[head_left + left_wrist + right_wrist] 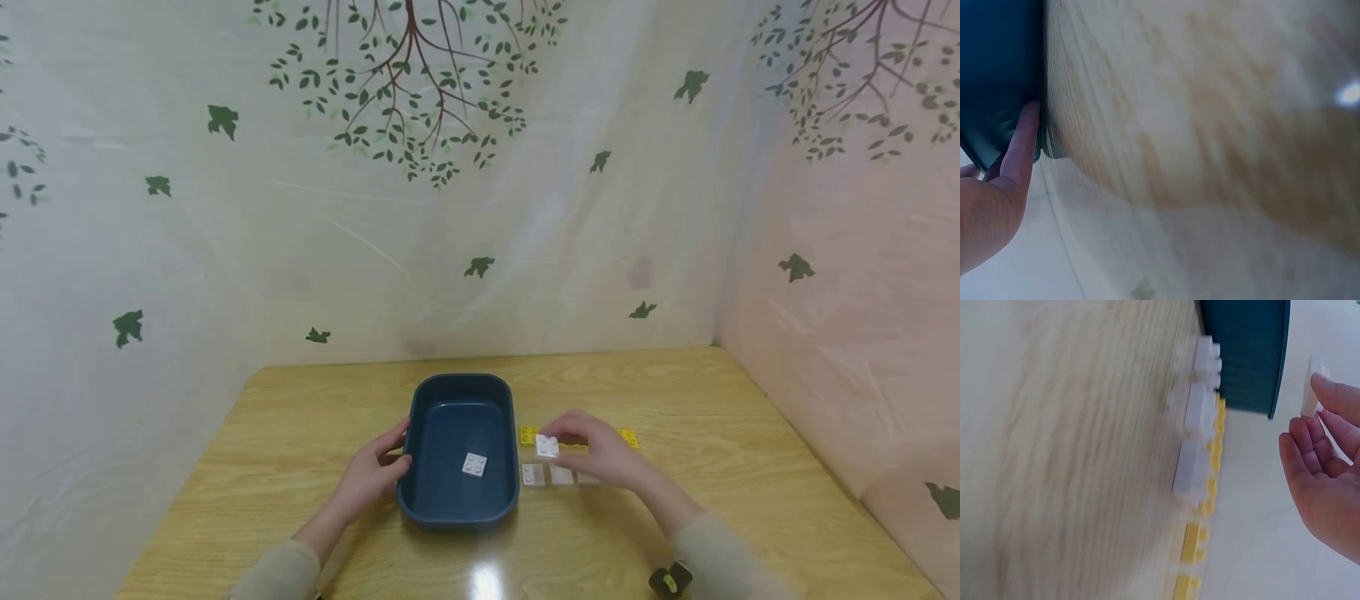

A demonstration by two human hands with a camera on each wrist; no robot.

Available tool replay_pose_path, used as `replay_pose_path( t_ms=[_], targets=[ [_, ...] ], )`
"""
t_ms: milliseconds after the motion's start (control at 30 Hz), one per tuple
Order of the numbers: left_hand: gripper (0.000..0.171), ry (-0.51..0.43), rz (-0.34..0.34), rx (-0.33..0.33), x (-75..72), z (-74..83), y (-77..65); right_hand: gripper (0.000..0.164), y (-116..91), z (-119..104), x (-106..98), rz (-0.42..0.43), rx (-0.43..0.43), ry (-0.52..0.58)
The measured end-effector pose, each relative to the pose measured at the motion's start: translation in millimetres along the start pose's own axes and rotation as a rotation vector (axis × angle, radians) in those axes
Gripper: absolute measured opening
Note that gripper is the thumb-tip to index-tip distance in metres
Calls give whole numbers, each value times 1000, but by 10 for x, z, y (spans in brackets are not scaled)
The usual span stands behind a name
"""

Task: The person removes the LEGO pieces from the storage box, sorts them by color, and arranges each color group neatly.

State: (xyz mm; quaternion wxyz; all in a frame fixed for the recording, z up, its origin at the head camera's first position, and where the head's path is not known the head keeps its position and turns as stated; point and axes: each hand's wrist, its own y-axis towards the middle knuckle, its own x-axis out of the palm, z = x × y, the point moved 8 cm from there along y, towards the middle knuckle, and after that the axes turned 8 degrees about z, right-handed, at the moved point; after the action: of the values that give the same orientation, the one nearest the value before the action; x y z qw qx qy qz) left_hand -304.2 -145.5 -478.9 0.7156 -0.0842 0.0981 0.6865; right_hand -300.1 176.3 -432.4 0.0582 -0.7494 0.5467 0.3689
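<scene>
My left hand (375, 467) holds the left side of a dark blue tray (457, 518), with thumb and fingertips at its wall. Inside the tray lies a white toy brick (474, 465) with studs up. My right hand (596, 450) pinches another white toy brick (1312, 387) between thumb and fingers, raised above the table just right of the tray. Below it stands a short row of white bricks (533, 475), partly covered by the hand in the head view. Behind these runs a row of yellow bricks (628, 437), its middle mostly hidden by that hand.
The wooden table (322, 417) meets a patterned cloth wall (480, 325) at the back, and another cloth side (817, 358) runs along its right edge. A small black device (670, 579) sits by the right sleeve.
</scene>
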Motion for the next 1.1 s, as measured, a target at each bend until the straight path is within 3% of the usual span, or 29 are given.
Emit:
replay_pose_path(
  t_ms=[333, 833, 1100],
  targets=[
    [61, 16, 10, 5, -4, 8, -15, 28, -235, 206, -295, 40, 47, -46],
    [61, 3, 3, 8, 15, 23, -70, 29, -562, 457, -575, 68, 128, -105],
    [61, -10, -4, 13, 26, 22, -112, 30, -678, 445, -657, 79, 116, -128]
  ],
)
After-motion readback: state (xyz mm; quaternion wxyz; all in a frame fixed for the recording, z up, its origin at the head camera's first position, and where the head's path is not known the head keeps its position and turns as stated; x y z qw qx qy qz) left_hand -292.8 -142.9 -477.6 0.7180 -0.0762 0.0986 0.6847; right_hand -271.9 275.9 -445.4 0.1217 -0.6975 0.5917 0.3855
